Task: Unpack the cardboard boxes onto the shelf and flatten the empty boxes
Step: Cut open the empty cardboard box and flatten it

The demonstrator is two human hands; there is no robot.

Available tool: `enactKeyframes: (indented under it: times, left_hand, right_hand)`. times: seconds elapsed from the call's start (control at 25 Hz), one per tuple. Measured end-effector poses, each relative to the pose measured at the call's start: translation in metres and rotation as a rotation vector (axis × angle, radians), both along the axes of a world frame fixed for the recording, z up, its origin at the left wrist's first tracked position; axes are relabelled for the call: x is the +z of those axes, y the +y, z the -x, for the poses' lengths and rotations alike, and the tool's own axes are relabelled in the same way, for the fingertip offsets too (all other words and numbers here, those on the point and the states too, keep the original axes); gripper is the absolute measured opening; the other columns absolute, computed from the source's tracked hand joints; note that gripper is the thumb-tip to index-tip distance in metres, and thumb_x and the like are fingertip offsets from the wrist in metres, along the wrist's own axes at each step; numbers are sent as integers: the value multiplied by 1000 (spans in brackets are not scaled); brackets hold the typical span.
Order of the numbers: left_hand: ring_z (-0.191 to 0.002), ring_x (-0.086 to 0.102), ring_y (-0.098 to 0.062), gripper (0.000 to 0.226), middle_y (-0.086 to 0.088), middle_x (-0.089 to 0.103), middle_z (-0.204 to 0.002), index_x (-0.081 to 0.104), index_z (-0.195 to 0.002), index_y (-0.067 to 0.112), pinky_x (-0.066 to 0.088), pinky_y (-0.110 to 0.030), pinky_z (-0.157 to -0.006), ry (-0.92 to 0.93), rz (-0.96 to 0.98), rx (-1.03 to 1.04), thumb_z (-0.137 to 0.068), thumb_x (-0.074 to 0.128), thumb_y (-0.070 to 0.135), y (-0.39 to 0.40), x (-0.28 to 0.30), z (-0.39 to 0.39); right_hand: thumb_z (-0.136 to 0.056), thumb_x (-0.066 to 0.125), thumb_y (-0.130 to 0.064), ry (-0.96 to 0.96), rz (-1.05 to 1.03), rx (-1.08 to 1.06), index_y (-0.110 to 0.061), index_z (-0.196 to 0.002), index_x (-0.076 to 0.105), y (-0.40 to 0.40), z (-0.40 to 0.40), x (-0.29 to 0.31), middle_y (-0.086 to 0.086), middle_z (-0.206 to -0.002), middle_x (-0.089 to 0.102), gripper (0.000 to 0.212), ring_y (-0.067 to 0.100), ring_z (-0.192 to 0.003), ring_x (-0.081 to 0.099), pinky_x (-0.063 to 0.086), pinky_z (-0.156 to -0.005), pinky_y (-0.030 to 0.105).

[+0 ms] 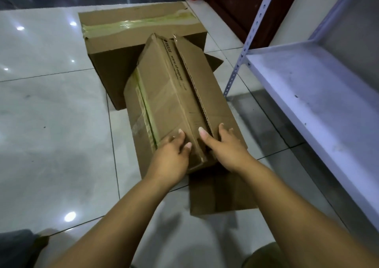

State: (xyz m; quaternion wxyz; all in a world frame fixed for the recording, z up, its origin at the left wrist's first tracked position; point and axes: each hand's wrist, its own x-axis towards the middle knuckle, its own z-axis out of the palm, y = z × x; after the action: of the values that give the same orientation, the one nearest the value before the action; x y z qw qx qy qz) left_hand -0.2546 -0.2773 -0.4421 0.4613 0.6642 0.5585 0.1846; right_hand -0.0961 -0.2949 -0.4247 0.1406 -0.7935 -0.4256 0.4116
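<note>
Both hands on the near end of the nearer cardboard box [174, 95], on the tiled floor [51, 103] just beside the shelf [320, 95]. Left hand [174, 150] laid on the top panel, fingers extended and spread, thumb tucked toward the centre ridge; pressing, not gripping. Right hand [225, 144] likewise flat-fingered, thumb on the ridge, fingers reaching over the raised flap edge to the right; whether the fingertips hook that edge, cannot tell. Nothing held in either hand.

Box lying on its side, partly collapsed, top seam standing up as a ridge, flaps splayed on the floor at the near and far ends. Contents not visible; judged empty and in the flattening step. Second, larger box [133, 42] directly behind, touching or just beside the first, with yellow-green tape [139, 24] along its top, apparently not yet opened. Visible shelf board bare of goods, dusty.

To do the step well: press down and outward along the ridge with flat palms, working from the near end toward the far end. Keep fingers off the corrugated cut edge. Fold loose flaps inward before the final press. Mind sliding on the glossy tiles.
</note>
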Motion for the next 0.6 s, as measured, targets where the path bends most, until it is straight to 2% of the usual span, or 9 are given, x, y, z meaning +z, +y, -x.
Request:
enactKeyframes:
  times: [0.08, 0.12, 0.16, 0.24, 0.32, 0.44, 0.52, 0.6]
  left_hand:
    - [-141, 28, -19, 46, 1, 28, -155, 35, -147, 28, 27, -37, -116, 14, -26, -45, -101, 41, 25, -3, -5, -12]
    - [-144, 21, -16, 48, 3, 25, -156, 36, -146, 28, 16, -27, -118, 16, -58, -92, -101, 40, 15, -3, -8, -18]
    - [-145, 15, -12, 51, 5, 24, -157, 37, -146, 28, 6, -16, -112, 20, -82, -151, -100, 39, 7, -3, -11, -23]
    - [-145, 9, -7, 56, 11, 25, -155, 39, -144, 28, 2, -8, -103, -6, -77, -272, -97, 37, -2, -2, -13, -31]
    - [-144, 15, -7, 54, 15, 30, -152, 44, -141, 27, 8, -10, -106, -61, -71, -322, -96, 41, -2, 0, -19, -38]
    - [-138, 32, -11, 44, 12, 37, -148, 46, -140, 26, 25, -17, -106, -2, -165, -217, -97, 50, 16, 8, -37, -41]
    - [-139, 29, -23, 51, 2, 29, -153, 38, -145, 29, 28, -34, -113, 140, -137, -128, -96, 52, 32, 17, -56, -38]
    - [-143, 16, -36, 62, -2, 13, -158, 24, -149, 37, 23, -50, -116, 281, -6, -97, -94, 52, 44, 25, -71, -31]
  right_hand:
    - [-80, 43, -77, -17, -33, -25, -26, -154, -3, -6, -13, -4, 4, -162, -5, 101, 30, -148, -4, 8, -117, 51]
    - [-78, 48, -76, -22, -43, -53, -26, -154, -5, -8, -20, -8, 4, -162, -5, 105, 31, -148, -3, 10, -117, 52]
    - [-76, 53, -75, -25, -47, -88, -26, -153, -6, -10, -27, -13, 5, -162, -5, 109, 32, -148, -2, 12, -117, 53]
    - [-76, 60, -71, -25, -64, -157, -26, -153, -7, -14, -38, -22, 6, -162, -3, 112, 33, -148, 2, 17, -117, 55]
    - [-79, 61, -66, -20, -100, -216, -26, -154, -3, -21, -50, -31, 4, -162, 3, 106, 33, -147, 10, 23, -115, 55]
    - [-87, 55, -59, -6, -149, -272, -27, -154, 0, -31, -65, -39, 1, -161, 7, 92, 30, -146, 17, 25, -115, 53]
    - [-93, 48, -54, 4, -181, -309, -25, -155, 1, -36, -72, -45, 1, -161, 8, 83, 28, -145, 19, 25, -116, 48]
    - [-96, 42, -53, -9, -200, -317, -24, -155, 2, -39, -73, -50, 2, -160, 11, 77, 29, -144, 22, 26, -116, 46]
